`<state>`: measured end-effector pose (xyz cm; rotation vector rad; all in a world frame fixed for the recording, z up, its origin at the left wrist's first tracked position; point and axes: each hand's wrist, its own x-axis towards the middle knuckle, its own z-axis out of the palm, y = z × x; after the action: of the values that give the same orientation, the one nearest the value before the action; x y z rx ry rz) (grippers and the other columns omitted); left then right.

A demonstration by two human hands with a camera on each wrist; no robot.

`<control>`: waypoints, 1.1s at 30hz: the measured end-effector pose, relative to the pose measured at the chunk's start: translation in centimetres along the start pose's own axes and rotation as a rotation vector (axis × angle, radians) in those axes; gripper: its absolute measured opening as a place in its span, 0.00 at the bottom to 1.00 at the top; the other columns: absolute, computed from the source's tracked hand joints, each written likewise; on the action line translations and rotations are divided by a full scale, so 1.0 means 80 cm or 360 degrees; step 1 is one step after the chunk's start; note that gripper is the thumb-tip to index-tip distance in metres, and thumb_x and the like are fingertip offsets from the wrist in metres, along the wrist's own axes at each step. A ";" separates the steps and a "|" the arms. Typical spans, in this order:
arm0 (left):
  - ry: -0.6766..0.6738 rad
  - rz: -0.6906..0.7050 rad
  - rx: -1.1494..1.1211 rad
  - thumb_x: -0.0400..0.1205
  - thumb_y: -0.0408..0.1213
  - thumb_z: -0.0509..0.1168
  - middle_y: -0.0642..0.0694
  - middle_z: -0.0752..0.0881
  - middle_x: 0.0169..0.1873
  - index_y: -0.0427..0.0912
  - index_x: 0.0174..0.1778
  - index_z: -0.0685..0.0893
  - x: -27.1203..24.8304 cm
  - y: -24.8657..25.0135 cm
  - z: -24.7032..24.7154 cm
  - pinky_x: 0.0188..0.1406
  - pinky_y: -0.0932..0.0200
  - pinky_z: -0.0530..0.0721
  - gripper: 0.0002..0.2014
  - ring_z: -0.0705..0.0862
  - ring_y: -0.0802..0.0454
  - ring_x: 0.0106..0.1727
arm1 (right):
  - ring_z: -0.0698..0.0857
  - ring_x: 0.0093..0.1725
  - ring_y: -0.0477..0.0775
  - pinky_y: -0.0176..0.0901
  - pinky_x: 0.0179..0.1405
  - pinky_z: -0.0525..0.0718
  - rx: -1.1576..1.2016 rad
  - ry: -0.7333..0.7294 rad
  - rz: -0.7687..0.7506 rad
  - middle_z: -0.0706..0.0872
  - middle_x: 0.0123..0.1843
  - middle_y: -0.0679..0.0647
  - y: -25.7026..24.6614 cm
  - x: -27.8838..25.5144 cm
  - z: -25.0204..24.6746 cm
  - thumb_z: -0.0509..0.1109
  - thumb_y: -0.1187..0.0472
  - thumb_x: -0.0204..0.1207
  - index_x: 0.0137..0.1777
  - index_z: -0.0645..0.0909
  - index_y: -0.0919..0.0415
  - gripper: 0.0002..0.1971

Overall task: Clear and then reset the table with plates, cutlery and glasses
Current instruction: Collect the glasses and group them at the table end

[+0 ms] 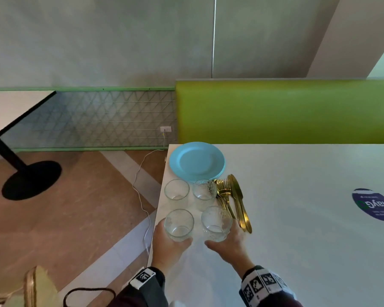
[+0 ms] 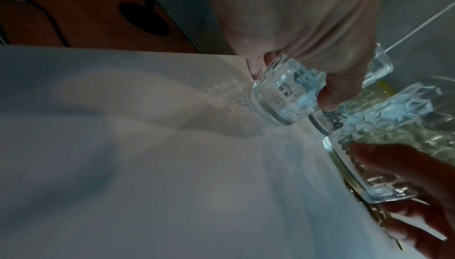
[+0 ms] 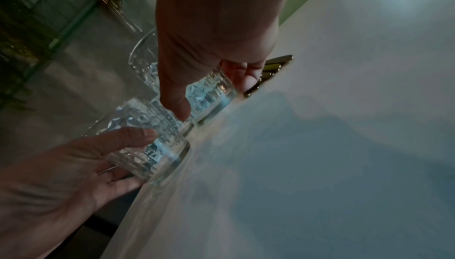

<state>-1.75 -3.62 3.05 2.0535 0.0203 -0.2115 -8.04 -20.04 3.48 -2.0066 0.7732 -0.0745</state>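
Our left hand [image 1: 167,245] grips 1 glass [image 1: 179,224] at the table's [image 1: 297,218] left edge; our right hand [image 1: 227,244] grips another [image 1: 216,223] beside the cutlery [image 1: 235,201]. Seemingly resetting: next we carry both to place settings, lifting clear of the 2 glasses [image 1: 176,189] behind.

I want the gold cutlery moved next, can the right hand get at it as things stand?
Probably not yet. The right hand is wrapped round a glass, so it is occupied. The gold cutlery lies just beside that glass on the table, uncovered; once the glass is released, the way looks free.
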 end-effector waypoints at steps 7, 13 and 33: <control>-0.0018 -0.0005 -0.0045 0.57 0.34 0.84 0.45 0.81 0.60 0.41 0.65 0.76 0.010 -0.004 -0.013 0.57 0.57 0.77 0.39 0.80 0.49 0.61 | 0.75 0.64 0.58 0.47 0.61 0.77 -0.0131 -0.0058 0.0027 0.76 0.64 0.59 -0.010 0.005 0.021 0.84 0.58 0.55 0.71 0.66 0.63 0.44; -0.0083 -0.0030 -0.0018 0.52 0.45 0.85 0.48 0.80 0.61 0.45 0.66 0.75 0.016 -0.004 -0.013 0.62 0.53 0.81 0.46 0.80 0.51 0.62 | 0.78 0.63 0.57 0.41 0.57 0.79 -0.0097 -0.0114 0.0005 0.79 0.64 0.59 -0.019 0.009 0.024 0.84 0.62 0.57 0.72 0.65 0.64 0.44; 0.0194 0.0267 -0.0425 0.79 0.33 0.66 0.57 0.84 0.41 0.49 0.42 0.82 0.092 0.177 -0.065 0.47 0.70 0.79 0.05 0.81 0.63 0.42 | 0.82 0.37 0.57 0.50 0.41 0.85 0.0233 -0.0022 0.0281 0.85 0.44 0.58 -0.078 0.141 -0.097 0.70 0.71 0.71 0.66 0.73 0.62 0.23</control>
<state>7.71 -6.32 16.69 1.7885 -0.0462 0.0210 1.29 -29.93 9.89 -1.7924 0.9064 -0.0139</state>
